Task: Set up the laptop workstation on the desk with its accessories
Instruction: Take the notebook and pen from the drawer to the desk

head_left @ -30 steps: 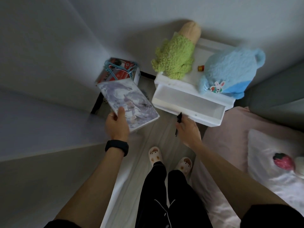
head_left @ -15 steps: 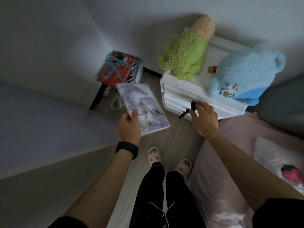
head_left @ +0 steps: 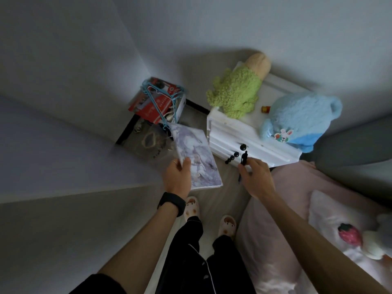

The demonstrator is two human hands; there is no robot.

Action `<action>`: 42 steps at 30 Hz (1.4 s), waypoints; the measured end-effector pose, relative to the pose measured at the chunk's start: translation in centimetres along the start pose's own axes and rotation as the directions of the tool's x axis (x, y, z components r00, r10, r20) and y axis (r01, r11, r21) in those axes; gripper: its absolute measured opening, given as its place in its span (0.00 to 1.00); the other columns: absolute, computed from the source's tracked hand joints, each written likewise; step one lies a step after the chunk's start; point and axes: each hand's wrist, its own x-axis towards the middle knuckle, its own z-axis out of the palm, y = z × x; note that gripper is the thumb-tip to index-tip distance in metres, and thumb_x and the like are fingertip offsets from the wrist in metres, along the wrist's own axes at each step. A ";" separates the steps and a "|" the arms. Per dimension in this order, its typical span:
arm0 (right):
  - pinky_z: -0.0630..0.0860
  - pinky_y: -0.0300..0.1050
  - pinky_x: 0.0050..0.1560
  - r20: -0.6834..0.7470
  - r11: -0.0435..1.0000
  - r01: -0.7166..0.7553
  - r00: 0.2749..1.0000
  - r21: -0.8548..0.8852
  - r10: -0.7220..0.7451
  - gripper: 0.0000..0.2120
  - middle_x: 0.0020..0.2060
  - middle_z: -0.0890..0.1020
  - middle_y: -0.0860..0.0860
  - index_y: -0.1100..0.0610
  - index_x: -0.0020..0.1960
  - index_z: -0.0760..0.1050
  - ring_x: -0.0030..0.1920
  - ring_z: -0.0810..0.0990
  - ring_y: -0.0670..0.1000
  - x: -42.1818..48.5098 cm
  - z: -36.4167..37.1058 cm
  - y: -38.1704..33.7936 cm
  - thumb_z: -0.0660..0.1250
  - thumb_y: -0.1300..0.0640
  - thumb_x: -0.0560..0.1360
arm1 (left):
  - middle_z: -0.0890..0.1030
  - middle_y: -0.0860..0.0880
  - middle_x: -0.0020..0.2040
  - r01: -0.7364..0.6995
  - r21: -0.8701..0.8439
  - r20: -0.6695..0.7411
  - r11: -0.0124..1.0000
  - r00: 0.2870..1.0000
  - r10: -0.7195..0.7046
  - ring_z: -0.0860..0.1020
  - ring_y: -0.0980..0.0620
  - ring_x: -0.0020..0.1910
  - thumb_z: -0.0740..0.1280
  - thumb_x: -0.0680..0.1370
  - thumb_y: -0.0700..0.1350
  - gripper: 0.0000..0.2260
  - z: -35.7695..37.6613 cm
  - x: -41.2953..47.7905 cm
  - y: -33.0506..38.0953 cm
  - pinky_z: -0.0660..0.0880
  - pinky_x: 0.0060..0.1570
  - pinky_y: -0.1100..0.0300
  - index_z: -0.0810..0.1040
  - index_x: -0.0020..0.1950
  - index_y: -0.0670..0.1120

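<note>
My left hand (head_left: 177, 179) grips the near left edge of a flat rectangular pad or book (head_left: 196, 158) printed with a pale purple-grey illustration, held tilted above the floor. My right hand (head_left: 255, 177) is closed on a thin black pen (head_left: 244, 161) in front of the white nightstand (head_left: 239, 132). The nightstand's drawers are shut, and their black round knobs (head_left: 235, 154) show just left of the pen. No laptop or desk is in sight.
A green plush (head_left: 235, 92) and a blue plush (head_left: 297, 119) sit on the nightstand. A red-and-white box with blue hangers (head_left: 159, 102) stands in the corner. A bed with pink bedding (head_left: 297, 219) is on the right. Walls close in on the left.
The nightstand drawer, open a second ago, is now shut. My right hand has drawn back from it with the pen. My left hand has shifted the pad slightly toward the nightstand.
</note>
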 end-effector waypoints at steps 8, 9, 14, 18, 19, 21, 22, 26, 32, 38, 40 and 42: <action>0.66 0.46 0.48 0.150 0.988 0.153 0.976 0.029 -0.156 0.14 0.51 0.77 0.51 0.56 0.59 0.79 0.54 0.76 0.55 -4.5 -4.9 -3.7 0.62 0.48 0.83 | 0.73 0.52 0.32 -0.075 0.004 0.023 0.997 0.997 0.075 0.72 0.52 0.31 0.65 0.80 0.51 0.15 -1.8 -6.9 0.5 0.64 0.29 0.60 0.68 0.35 0.50; 0.65 0.46 0.47 0.154 0.983 0.181 0.971 0.029 -0.184 0.13 0.50 0.75 0.49 0.55 0.57 0.79 0.51 0.75 0.53 -5.2 -5.3 -3.9 0.62 0.47 0.83 | 0.74 0.52 0.31 -0.087 0.018 0.016 0.996 0.996 0.087 0.72 0.53 0.31 0.65 0.80 0.51 0.15 -2.2 -7.8 0.2 0.65 0.29 0.60 0.68 0.35 0.50; 0.73 0.52 0.54 0.174 0.936 0.347 0.927 -0.061 -0.333 0.12 0.53 0.81 0.52 0.53 0.55 0.79 0.57 0.76 0.56 -8.5 -5.8 -3.7 0.62 0.47 0.82 | 0.70 0.52 0.28 -0.112 0.006 -0.058 0.994 0.992 0.112 0.68 0.54 0.28 0.66 0.80 0.51 0.18 -4.1 -13.0 -2.5 0.64 0.29 0.61 0.66 0.32 0.49; 0.74 0.53 0.56 0.285 0.888 0.448 0.869 -0.101 -0.405 0.12 0.53 0.81 0.53 0.54 0.55 0.78 0.57 0.77 0.56 -11.3 -4.3 -4.6 0.62 0.46 0.82 | 0.66 0.53 0.27 -0.074 0.043 -0.147 0.996 0.986 0.079 0.65 0.53 0.27 0.64 0.80 0.53 0.20 -6.4 -17.1 -6.2 0.62 0.30 0.57 0.62 0.32 0.49; 0.74 0.52 0.56 0.324 0.882 0.461 0.853 -0.100 -0.409 0.12 0.52 0.81 0.52 0.53 0.55 0.78 0.56 0.77 0.56 -12.2 -3.6 -5.0 0.63 0.46 0.82 | 0.66 0.52 0.27 -0.044 0.043 -0.168 0.998 0.985 0.050 0.66 0.52 0.27 0.64 0.80 0.53 0.20 -7.0 -18.0 -7.5 0.62 0.30 0.56 0.62 0.32 0.48; 0.75 0.51 0.53 0.398 0.865 0.494 0.814 -0.089 -0.424 0.12 0.50 0.81 0.51 0.52 0.55 0.78 0.54 0.78 0.55 -14.3 -2.1 -6.1 0.63 0.45 0.82 | 0.67 0.52 0.27 0.012 0.038 -0.217 0.999 0.976 -0.004 0.67 0.52 0.27 0.63 0.81 0.53 0.20 -8.4 -20.1 -10.3 0.63 0.31 0.56 0.63 0.33 0.47; 0.75 0.49 0.50 0.434 0.854 0.514 0.789 -0.080 -0.434 0.11 0.48 0.81 0.50 0.51 0.55 0.78 0.52 0.79 0.54 -15.4 -1.4 -6.8 0.62 0.45 0.82 | 0.68 0.51 0.27 0.035 0.028 -0.243 0.999 0.970 -0.027 0.67 0.52 0.27 0.63 0.81 0.54 0.19 -9.1 -21.2 -11.7 0.64 0.30 0.56 0.64 0.33 0.47; 0.76 0.49 0.45 0.592 0.754 0.653 0.637 -0.074 -0.494 0.11 0.44 0.82 0.48 0.50 0.50 0.75 0.44 0.80 0.53 -19.8 2.2 -10.4 0.60 0.44 0.83 | 0.70 0.52 0.28 0.150 -0.030 -0.365 0.988 0.919 -0.151 0.70 0.51 0.28 0.63 0.80 0.55 0.19 -12.0 -25.7 -17.6 0.64 0.30 0.55 0.64 0.34 0.47; 0.66 0.42 0.36 0.722 0.514 0.858 0.361 -0.009 -0.590 0.11 0.37 0.76 0.48 0.54 0.46 0.77 0.35 0.75 0.48 -27.9 9.0 -17.1 0.64 0.47 0.82 | 0.73 0.51 0.28 0.294 -0.249 -0.516 0.923 0.766 -0.384 0.72 0.56 0.29 0.64 0.79 0.56 0.18 -16.7 -34.0 -26.3 0.65 0.31 0.55 0.69 0.34 0.47; 0.75 0.46 0.46 0.778 0.271 0.962 0.149 0.028 -0.610 0.12 0.45 0.77 0.44 0.49 0.49 0.80 0.46 0.79 0.49 -39.5 15.8 -24.1 0.63 0.43 0.80 | 0.72 0.52 0.28 0.312 -0.506 -0.582 0.804 0.565 -0.585 0.71 0.52 0.28 0.63 0.80 0.56 0.19 -22.6 -42.6 -35.2 0.66 0.29 0.57 0.70 0.35 0.46; 0.72 0.45 0.41 0.782 0.213 0.975 0.080 0.068 -0.618 0.12 0.40 0.77 0.43 0.49 0.44 0.78 0.43 0.77 0.49 -44.4 18.5 -26.4 0.63 0.43 0.80 | 0.73 0.52 0.28 0.311 -0.553 -0.600 0.773 0.495 -0.628 0.72 0.51 0.29 0.63 0.80 0.56 0.19 -25.1 -45.5 -38.9 0.68 0.31 0.55 0.71 0.35 0.46; 0.71 0.45 0.40 0.791 0.200 0.973 0.032 0.116 -0.611 0.12 0.38 0.79 0.42 0.48 0.44 0.78 0.41 0.78 0.48 -49.2 21.3 -28.2 0.64 0.43 0.80 | 0.72 0.52 0.28 0.302 -0.588 -0.617 0.750 0.431 -0.658 0.72 0.50 0.29 0.63 0.80 0.56 0.18 -27.4 -48.3 -42.3 0.68 0.32 0.54 0.70 0.35 0.47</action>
